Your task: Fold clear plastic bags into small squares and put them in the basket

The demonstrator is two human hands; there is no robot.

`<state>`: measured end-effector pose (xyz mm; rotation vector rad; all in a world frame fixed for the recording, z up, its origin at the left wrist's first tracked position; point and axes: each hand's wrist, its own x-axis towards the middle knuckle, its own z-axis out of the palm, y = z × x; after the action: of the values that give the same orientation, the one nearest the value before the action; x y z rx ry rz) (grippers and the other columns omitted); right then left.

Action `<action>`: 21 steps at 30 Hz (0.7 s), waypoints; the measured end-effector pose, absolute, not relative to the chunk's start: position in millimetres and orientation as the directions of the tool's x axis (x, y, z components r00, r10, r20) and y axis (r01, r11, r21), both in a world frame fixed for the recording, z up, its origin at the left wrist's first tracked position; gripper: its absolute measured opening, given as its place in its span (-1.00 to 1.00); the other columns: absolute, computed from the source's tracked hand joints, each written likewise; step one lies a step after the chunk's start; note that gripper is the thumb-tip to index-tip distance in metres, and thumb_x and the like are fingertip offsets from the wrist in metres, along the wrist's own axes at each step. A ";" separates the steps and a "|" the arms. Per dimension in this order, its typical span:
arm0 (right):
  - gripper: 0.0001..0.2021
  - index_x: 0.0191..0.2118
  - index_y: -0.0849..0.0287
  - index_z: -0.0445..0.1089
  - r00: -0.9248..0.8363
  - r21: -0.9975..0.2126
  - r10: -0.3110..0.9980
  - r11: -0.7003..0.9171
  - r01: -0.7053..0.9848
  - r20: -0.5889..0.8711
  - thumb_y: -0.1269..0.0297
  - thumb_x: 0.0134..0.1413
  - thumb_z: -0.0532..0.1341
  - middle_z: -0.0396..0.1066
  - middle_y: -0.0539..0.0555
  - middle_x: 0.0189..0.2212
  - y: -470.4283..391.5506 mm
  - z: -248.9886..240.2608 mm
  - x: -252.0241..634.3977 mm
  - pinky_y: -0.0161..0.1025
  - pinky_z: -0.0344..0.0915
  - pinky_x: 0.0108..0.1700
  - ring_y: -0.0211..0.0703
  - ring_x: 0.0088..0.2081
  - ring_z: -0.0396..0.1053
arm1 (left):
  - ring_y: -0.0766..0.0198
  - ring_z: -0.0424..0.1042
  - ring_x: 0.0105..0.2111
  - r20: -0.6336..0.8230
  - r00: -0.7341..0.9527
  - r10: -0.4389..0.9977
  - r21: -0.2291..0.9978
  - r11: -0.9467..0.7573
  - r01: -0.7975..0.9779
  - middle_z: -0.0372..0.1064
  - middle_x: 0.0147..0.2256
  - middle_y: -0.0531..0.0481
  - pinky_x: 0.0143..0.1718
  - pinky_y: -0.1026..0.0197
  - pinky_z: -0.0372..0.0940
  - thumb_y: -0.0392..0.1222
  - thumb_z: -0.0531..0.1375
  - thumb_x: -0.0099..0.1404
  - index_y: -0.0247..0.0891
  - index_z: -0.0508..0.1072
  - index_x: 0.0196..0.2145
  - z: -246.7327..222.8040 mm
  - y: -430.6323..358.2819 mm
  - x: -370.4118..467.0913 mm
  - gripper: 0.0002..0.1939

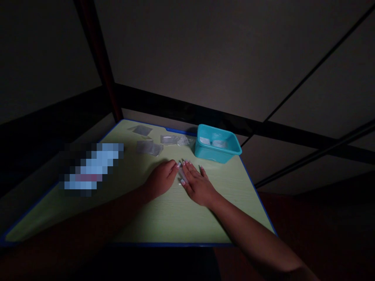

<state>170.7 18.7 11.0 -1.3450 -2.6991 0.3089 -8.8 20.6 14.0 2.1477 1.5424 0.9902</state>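
Observation:
A small translucent plastic bag point(182, 175) lies on the light green table top between my hands, mostly covered by fingers. My left hand point(162, 178) is closed, its thumb and forefinger pinched together at the bag's far left edge. Lying flat with fingers stretched out, my right hand point(198, 185) presses on the bag's right part. Beyond them are more flat translucent plastic bags: one in the middle point(149, 148), one behind it point(142, 130), and a longer crinkled one point(175, 140) towards the bin.
A turquoise plastic bin point(218, 156) stands at the table's back right, with whitish plastic packets point(219, 143) inside. A blurred-out blue item point(96, 166) is on the left. The table point(181, 226) has a blue rim; a panelled wall point(187, 58) rises behind it.

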 end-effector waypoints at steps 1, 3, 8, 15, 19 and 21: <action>-0.40 0.33 0.16 -0.27 -0.595 -0.226 0.804 0.580 0.783 0.002 0.11 0.24 -0.12 -0.33 0.11 0.32 18.3 12.1 169.2 0.19 -0.30 0.24 -0.09 0.32 -0.32 | 0.29 0.25 -0.48 0.330 0.167 0.929 0.641 -0.350 0.684 0.24 -0.52 0.06 -0.43 0.26 0.13 -0.18 -0.09 0.34 -0.22 0.21 -0.48 11.9 22.0 -8.4 -0.75; -0.39 0.33 0.18 -0.26 -0.583 -0.217 0.812 0.568 0.794 -0.007 0.09 0.24 -0.12 -0.35 0.12 0.32 17.6 13.8 166.2 0.21 -0.32 0.24 -0.09 0.32 -0.34 | 0.31 0.23 -0.50 0.313 0.158 0.936 0.674 -0.337 0.657 0.22 -0.54 0.09 -0.44 0.27 0.11 -0.19 -0.07 0.32 -0.21 0.20 -0.48 8.1 24.4 -7.9 -0.78; -0.38 0.33 0.26 -0.27 -0.566 -0.190 0.824 0.555 0.810 -0.007 0.09 0.24 -0.15 -0.39 0.11 0.32 17.6 15.4 160.1 0.18 -0.34 0.24 -0.13 0.33 -0.39 | 0.33 0.20 -0.54 0.315 0.145 0.938 0.708 -0.334 0.623 0.20 -0.57 0.11 -0.47 0.29 0.09 -0.23 -0.01 0.25 -0.22 0.22 -0.48 0.2 30.4 -8.6 -0.86; -0.38 0.32 0.32 -0.30 -0.558 -0.184 0.830 0.549 0.815 0.002 0.11 0.25 -0.18 -0.37 0.13 0.32 20.0 13.4 152.8 0.14 -0.33 0.26 -0.14 0.33 -0.40 | 0.33 0.24 -0.55 0.298 0.137 0.945 0.739 -0.319 0.593 0.24 -0.58 0.10 -0.49 0.30 0.11 -0.26 0.01 0.21 -0.23 0.23 -0.49 -2.3 33.0 -8.3 -0.87; -0.38 0.32 0.33 -0.29 -0.559 -0.187 0.829 0.550 0.814 0.007 0.11 0.25 -0.18 -0.36 0.13 0.32 20.5 12.0 150.7 0.14 -0.35 0.26 -0.15 0.33 -0.40 | 0.31 0.28 -0.54 0.311 0.138 0.940 0.739 -0.331 0.587 0.27 -0.56 0.09 -0.47 0.29 0.15 -0.25 0.02 0.21 -0.23 0.26 -0.47 -4.2 35.3 -10.3 -0.89; -0.38 0.32 0.33 -0.28 -0.564 -0.187 0.826 0.555 0.811 0.007 0.10 0.26 -0.19 -0.36 0.13 0.32 20.7 11.8 150.4 0.14 -0.36 0.26 -0.15 0.33 -0.40 | 0.29 0.31 -0.49 0.359 0.122 0.925 0.720 -0.358 0.595 0.30 -0.52 0.06 -0.42 0.27 0.19 -0.25 0.02 0.21 -0.23 0.29 -0.43 -6.1 38.3 -12.7 -0.91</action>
<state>150.4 20.7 11.8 -1.4177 -2.6864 0.2491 -12.7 38.3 -6.1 2.0064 1.4706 1.1162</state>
